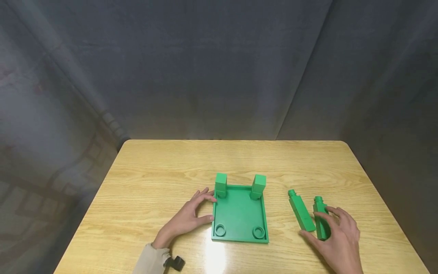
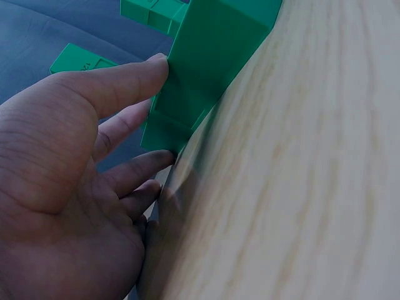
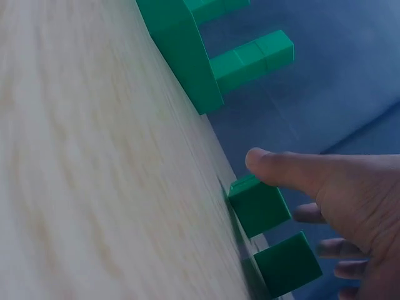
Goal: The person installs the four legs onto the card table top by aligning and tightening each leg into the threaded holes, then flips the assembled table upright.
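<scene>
A green square tray-like base (image 1: pixel 240 217) lies on the table with its raised rim up. Two green square posts stand upright at its far corners, a left post (image 1: pixel 221 183) and a right post (image 1: pixel 259 184). My left hand (image 1: pixel 184 219) touches the base's left wall with thumb and fingertips, fingers mostly straight. Over on the right, two loose green legs with threaded ends lie side by side, an inner leg (image 1: pixel 302 214) and an outer leg (image 1: pixel 320 207). Spread above them is my right hand (image 1: pixel 338 238), its thumb (image 3: pixel 284 170) by the inner leg and its fingers about the outer one.
Round threaded sockets sit in the base's near corners, a left socket (image 1: pixel 220 230) and a right socket (image 1: pixel 258 232). The wooden table (image 1: pixel 164 163) ends at a dark grey curtain (image 1: pixel 205 76) behind and on both sides. A black strap device (image 1: pixel 177 263) is at my left wrist.
</scene>
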`<state>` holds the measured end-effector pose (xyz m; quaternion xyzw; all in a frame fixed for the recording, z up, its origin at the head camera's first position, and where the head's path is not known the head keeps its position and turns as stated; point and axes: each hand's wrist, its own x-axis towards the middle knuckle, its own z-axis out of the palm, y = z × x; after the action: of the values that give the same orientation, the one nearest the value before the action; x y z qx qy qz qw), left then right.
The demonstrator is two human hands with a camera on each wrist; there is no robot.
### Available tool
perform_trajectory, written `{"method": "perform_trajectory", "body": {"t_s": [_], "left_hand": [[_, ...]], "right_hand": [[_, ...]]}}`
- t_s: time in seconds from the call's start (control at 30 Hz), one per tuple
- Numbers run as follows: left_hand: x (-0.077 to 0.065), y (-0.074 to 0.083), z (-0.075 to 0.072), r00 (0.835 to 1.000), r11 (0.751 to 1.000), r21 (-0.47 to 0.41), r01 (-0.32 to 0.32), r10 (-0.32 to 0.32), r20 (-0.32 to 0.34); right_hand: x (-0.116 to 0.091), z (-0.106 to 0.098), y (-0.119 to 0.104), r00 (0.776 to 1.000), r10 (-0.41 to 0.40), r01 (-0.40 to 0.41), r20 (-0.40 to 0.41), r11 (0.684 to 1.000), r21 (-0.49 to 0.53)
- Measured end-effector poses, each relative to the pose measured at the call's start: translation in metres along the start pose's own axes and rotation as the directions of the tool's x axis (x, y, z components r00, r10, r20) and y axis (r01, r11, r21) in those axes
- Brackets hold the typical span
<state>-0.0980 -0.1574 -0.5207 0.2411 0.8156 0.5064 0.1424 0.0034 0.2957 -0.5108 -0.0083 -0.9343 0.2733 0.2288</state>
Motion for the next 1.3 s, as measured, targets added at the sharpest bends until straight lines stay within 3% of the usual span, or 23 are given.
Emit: {"method": "perform_trajectory", "body": {"t_s": [0.13,0.47,0.7,0.87,1.07,1.3], "left_hand": [[0.000,0.000,0.000,1.000,1.000,0.003,0.003,-0.003,0.001],[0.000,0.001,0.000,1.000,1.000,0.009,0.014,-0.014,0.000],[0.000,0.002,0.001,1.000,1.000,0.009,0.010,-0.010,-0.001],[0.000,0.002,0.001,1.000,1.000,0.010,0.009,-0.009,0.000],[0.000,0.003,0.001,1.000,1.000,0.014,0.011,-0.011,-0.001],[0.000,0.003,0.000,1.000,1.000,0.020,0.019,-0.019,0.000]], "right_hand": [[-0.002,0.000,0.002,0.999,0.022,-0.021,0.028,0.999,-0.025],[-0.005,0.004,0.005,0.998,-0.044,0.047,0.043,0.997,-0.054],[-0.004,0.001,-0.002,0.999,0.027,-0.026,0.047,0.999,-0.018],[-0.003,-0.001,-0.007,0.997,0.075,-0.074,-0.012,0.996,0.058],[-0.001,-0.002,-0.014,0.986,0.073,-0.045,-0.150,0.983,0.180],[0.002,-0.002,-0.025,0.982,0.058,0.000,-0.182,0.954,0.300]]}}
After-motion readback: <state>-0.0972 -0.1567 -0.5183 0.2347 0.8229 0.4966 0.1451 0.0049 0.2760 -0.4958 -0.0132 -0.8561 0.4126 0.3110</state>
